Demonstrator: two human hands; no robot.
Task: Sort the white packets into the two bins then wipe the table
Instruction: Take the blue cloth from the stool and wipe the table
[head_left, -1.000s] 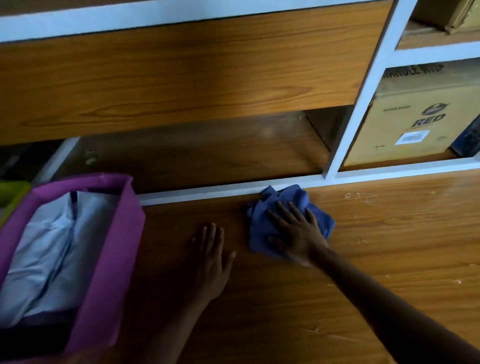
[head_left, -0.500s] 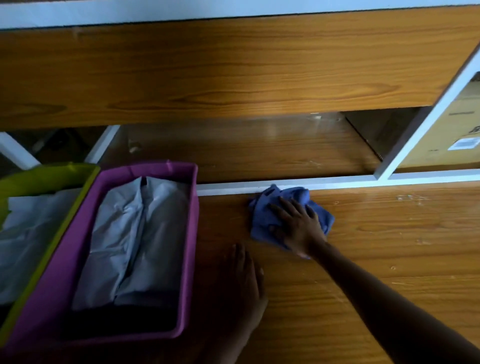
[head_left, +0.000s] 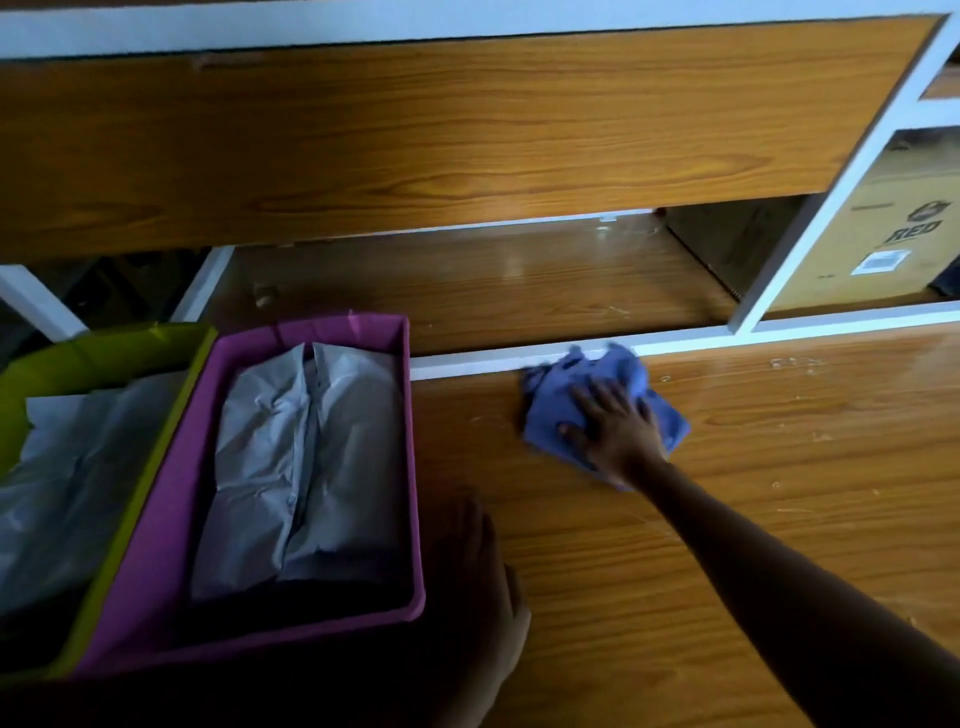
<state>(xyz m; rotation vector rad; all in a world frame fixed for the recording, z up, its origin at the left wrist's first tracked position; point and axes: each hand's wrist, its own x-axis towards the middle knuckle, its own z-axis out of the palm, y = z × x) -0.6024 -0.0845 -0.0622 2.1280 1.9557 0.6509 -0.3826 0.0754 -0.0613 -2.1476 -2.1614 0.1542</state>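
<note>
A blue cloth (head_left: 550, 410) lies on the wooden table (head_left: 779, 467) near its white back rail. My right hand (head_left: 618, 431) presses flat on the cloth with fingers spread. My left hand (head_left: 483, 587) rests flat on the table in shadow, just right of the purple bin (head_left: 410, 467). White packets (head_left: 306, 467) lie inside the purple bin. More white packets (head_left: 78, 467) fill the green bin (head_left: 104, 348) at the far left, touching the purple one.
A wooden shelf unit with white framing (head_left: 519, 358) rises behind the table. A cardboard box (head_left: 883, 234) marked RED sits in a compartment at the right. Scratches mark the table surface on the right.
The view has shifted so both bins show at the left. My right hand stays pressed on the cloth by the back rail, and my left hand has slid nearer me beside the purple bin.
</note>
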